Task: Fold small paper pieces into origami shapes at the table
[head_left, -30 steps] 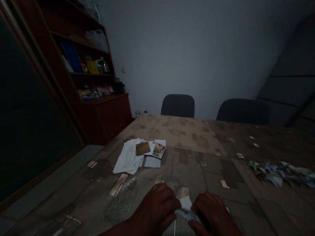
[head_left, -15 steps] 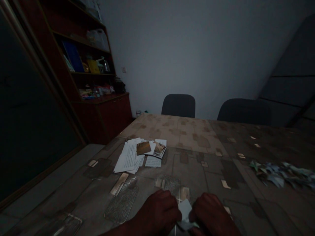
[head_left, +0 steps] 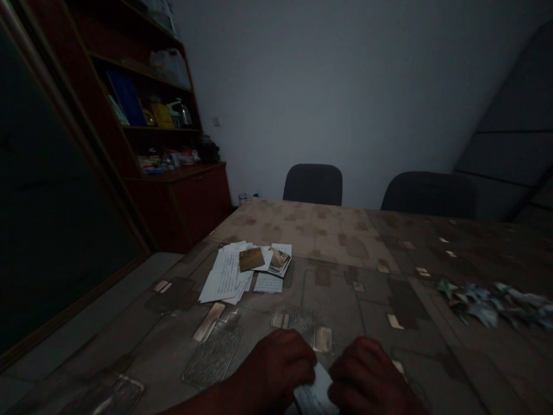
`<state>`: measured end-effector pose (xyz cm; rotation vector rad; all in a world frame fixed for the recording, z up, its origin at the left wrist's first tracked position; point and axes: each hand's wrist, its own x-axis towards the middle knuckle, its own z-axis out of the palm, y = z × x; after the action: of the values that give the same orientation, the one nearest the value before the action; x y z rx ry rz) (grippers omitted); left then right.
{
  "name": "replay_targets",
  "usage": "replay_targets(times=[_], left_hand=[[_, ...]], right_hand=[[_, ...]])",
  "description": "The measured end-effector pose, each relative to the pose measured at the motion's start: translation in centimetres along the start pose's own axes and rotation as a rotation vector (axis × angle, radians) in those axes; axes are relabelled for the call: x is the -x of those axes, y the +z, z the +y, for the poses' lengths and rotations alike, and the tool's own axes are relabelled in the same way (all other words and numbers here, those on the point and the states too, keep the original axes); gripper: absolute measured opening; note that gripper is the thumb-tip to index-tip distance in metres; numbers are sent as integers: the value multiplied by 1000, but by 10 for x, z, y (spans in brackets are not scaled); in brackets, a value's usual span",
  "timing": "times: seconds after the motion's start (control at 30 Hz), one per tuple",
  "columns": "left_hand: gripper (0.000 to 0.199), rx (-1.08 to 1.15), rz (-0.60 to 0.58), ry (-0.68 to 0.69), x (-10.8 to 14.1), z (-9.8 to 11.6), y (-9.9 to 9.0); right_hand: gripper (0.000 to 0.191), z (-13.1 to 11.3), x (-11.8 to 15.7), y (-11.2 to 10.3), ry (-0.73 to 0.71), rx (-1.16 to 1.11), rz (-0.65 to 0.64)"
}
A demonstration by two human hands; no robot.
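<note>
Near the bottom edge, my left hand (head_left: 283, 366) and my right hand (head_left: 367, 372) grip a small whitish piece of paper (head_left: 317, 387) between them. The fingers of both hands are curled in around it, and its lower end runs toward the frame's bottom edge. Beyond the hands lies a loose stack of printed paper sheets (head_left: 221, 282), with a brown picture card (head_left: 251, 259) and other pictures (head_left: 279, 261) on top. On the right of the table sits a heap of crumpled or folded paper pieces (head_left: 484, 302).
A patterned cloth covers the table (head_left: 311, 230). Two dark chairs (head_left: 313, 183) stand at its far side. To the left is a red-brown cabinet (head_left: 199, 199) with shelves holding household items. The room is dim.
The paper between my hands has shifted in pose; its raised tip is lower and it now lies slanted. Both hands have moved only slightly.
</note>
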<state>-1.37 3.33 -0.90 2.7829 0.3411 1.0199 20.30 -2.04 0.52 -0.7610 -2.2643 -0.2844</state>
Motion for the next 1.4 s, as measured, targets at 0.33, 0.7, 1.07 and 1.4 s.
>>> replay_targets(times=[0.33,0.7,1.07,1.4], left_hand=[[25,-270,-76,13,1,13,-11],[17,-194,-201,-168,7,12,-9],[15,-8,-170,-465,3,15,-9],[17,-64,-173,-527,0,17,-6]], right_hand=[[42,10,9,-3,75,48,-72],[22,6,13,-4,65,59,-267],[15,3,19,-1,450,-114,-336],[22,7,15,6,433,41,-305]])
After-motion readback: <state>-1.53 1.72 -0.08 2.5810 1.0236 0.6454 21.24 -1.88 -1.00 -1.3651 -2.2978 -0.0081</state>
